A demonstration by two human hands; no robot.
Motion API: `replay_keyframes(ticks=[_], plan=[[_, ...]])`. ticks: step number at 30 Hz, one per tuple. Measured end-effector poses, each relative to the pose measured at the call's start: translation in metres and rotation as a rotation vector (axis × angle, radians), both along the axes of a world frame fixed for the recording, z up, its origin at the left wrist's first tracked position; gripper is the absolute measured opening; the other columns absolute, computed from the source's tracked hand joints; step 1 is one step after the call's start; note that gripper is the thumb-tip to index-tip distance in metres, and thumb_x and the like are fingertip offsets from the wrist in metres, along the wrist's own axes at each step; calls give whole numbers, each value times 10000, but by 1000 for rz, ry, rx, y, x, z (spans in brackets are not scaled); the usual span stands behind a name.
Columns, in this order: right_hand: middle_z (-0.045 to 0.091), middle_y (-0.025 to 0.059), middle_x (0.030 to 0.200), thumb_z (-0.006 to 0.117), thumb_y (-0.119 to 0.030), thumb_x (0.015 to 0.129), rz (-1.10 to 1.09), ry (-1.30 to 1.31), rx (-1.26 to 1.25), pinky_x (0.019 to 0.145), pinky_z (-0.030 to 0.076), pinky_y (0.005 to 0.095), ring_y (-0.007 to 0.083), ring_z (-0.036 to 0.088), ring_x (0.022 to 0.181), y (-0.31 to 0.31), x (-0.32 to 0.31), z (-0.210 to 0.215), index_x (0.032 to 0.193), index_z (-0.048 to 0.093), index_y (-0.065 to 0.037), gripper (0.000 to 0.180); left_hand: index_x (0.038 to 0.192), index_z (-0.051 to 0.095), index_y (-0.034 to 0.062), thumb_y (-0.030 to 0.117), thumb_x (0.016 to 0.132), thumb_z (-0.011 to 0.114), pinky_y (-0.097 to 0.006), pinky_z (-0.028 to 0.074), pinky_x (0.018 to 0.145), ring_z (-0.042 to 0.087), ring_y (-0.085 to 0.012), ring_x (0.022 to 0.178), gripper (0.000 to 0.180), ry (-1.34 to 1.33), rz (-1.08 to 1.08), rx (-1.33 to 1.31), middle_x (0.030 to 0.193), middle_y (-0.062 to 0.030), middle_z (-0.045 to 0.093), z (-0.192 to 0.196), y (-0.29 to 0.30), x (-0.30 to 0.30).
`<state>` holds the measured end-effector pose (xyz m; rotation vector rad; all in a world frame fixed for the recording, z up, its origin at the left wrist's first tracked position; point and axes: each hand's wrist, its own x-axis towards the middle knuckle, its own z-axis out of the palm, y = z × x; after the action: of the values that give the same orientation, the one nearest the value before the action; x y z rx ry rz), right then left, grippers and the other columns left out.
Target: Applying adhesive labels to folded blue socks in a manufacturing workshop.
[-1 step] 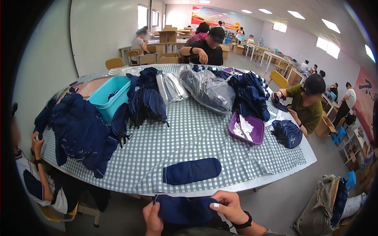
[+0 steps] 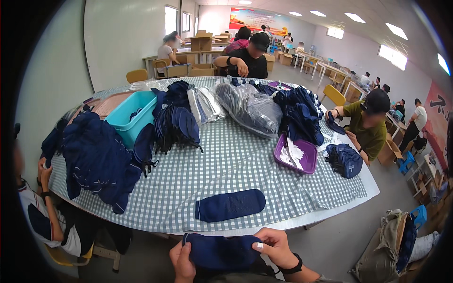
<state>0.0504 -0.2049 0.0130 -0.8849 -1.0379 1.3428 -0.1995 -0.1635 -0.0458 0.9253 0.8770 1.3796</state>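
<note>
A navy blue knitted sock (image 2: 219, 252) is stretched sideways between my two hands, just off the near edge of the table. My left hand (image 2: 182, 262) grips its left end with the thumb on top. At the other end my right hand (image 2: 275, 248) pinches the fabric, a white wrap on its thumb. Another navy sock (image 2: 230, 205) lies flat on the checked cloth (image 2: 174, 188) straight ahead, a pale line along its left end.
A heap of navy socks (image 2: 96, 158) and a turquoise bin (image 2: 130, 118) stand left. Farther back lie sock bundles (image 2: 177, 125) and a clear plastic bag (image 2: 252, 111). A purple basket (image 2: 309, 153) holds white slips. Co-workers sit left, opposite and right (image 2: 370, 127).
</note>
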Motion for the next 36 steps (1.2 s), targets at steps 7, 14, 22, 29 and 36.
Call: replay_keyframes(ticks=[7,14,22,29,36], plan=[[697,46,895,688,-53,914,-67,-6,0,723,481,204,59,623,794,0,4,-2,983,661,25,107,1162,599,-61,244,1000,483,-288,529,826,653,-169,891,364,-233,148,-88,982,-112,675,-15,-4,-12],[693,43,839,673,-24,912,-129,5,-22,721,473,207,69,620,770,-1,2,-2,964,656,37,82,1223,561,-39,236,1004,501,-355,500,950,612,-209,1070,356,-235,339,-51,1141,-155,632,1,-3,-3],[617,14,756,731,-134,805,-393,-74,51,653,414,225,71,539,688,-6,12,3,803,585,-8,193,1031,663,-12,112,920,633,-176,312,397,438,3,482,169,-12,309,-37,671,54,582,24,19,19],[620,18,735,708,-135,835,-355,-37,-47,624,399,225,66,526,652,5,8,-2,801,592,-4,178,953,653,-17,16,869,665,-182,457,434,643,-107,543,91,-25,-486,-269,733,-67,686,41,2,-14],[594,18,726,719,-160,844,-266,-91,-56,596,409,244,91,521,643,-17,9,5,804,586,-13,203,842,737,-43,-32,747,793,-275,538,614,705,-202,690,111,173,-1141,335,811,-156,738,60,13,-18]])
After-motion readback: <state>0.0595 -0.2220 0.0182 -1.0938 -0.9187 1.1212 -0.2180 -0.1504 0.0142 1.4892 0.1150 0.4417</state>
